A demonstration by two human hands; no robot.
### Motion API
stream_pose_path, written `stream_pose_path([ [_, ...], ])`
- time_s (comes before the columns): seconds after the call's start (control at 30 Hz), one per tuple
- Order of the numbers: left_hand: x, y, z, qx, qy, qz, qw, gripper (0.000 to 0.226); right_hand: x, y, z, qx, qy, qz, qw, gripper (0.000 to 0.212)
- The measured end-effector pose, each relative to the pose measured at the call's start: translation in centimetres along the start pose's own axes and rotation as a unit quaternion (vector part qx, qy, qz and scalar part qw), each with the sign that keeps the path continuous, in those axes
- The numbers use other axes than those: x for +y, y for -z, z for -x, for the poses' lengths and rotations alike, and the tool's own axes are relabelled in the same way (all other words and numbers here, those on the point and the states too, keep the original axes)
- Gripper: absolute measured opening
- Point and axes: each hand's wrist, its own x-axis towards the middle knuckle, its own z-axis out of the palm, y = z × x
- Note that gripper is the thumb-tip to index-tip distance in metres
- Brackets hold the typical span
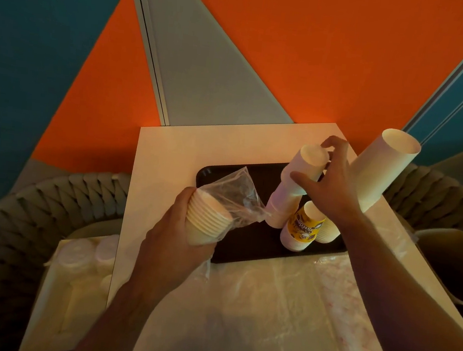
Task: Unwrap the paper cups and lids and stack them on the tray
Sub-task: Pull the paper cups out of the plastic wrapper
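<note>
Hands over black tray [248, 246]: left hand [177, 238] curled round short cup stack [209, 220], wrap [236, 196] trailing; right hand [330, 181] pinching tall stack [295, 188] on tray. Paper light, crushable; grasp low, round sides.

Orange/teal wall [296, 53], white table [169, 153], woven chairs [49, 198].
</note>
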Motion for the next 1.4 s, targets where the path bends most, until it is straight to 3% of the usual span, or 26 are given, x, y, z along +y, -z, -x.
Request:
stream_pose_path([
  [0.3,0.0,-0.1,-0.4,0.002,0.001,0.009,1.0,0.097,1.5,-2.3,0.0,-0.051,-0.038,0.163,0.985,0.049],
  [0.5,0.2,-0.4,-0.9,-0.021,-0.021,0.0,1.0,0.092,2.7,-3.2,-0.1,-0.138,-0.077,0.218,0.963,0.032],
  [0.57,0.3,-0.5,-0.9,-0.03,-0.024,-0.005,0.999,0.091,2.2,-2.8,-0.1,-0.126,-0.066,0.243,0.959,0.031],
  [0.63,0.3,-0.6,-1.1,-0.039,-0.025,-0.009,0.999,0.092,0.7,-2.1,-0.1,-0.075,-0.029,0.212,0.974,0.022],
  [0.7,0.3,-0.7,-1.3,-0.045,-0.023,-0.014,0.999,0.092,-1.3,-1.0,0.2,-0.064,-0.007,0.094,0.993,0.006],
  [0.77,0.3,-0.8,-1.5,-0.054,-0.021,-0.016,0.998,0.092,-3.4,0.1,0.7,-0.152,-0.042,-0.065,0.985,0.009],
  [0.83,0.3,-1.0,-1.5,-0.062,-0.023,-0.017,0.998,0.093,-4.9,0.8,1.5,-0.262,-0.05,-0.151,0.952,0.018],
  [0.97,0.6,-1.2,-1.6,-0.069,-0.033,-0.015,0.997,0.089,-5.7,0.4,2.6,-0.363,-0.017,-0.133,0.922,0.029],
  [1.1,0.9,-1.4,-1.5,-0.071,-0.042,-0.02,0.996,0.092,-5.9,0.1,2.7,-0.39,-0.051,-0.182,0.901,0.021],
  [1.4,1.4,-1.7,-1.6,-0.08,-0.039,-0.013,0.996,0.088,-5.4,-1.0,2.6,-0.388,-0.046,-0.164,0.906,0.04],
])
